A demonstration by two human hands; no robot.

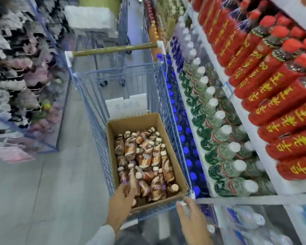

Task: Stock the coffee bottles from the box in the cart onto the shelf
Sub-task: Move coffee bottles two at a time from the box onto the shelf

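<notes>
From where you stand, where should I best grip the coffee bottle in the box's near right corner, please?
I'd take the coffee bottle at the neck under its cream cap, from above: the cap end points up, its body buried beside the box wall.

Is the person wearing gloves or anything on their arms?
No gloves: both the left hand and the right hand are bare. A pale, whitish sleeve covers the left arm down to the wrist. The right forearm shows no sleeve.
</notes>
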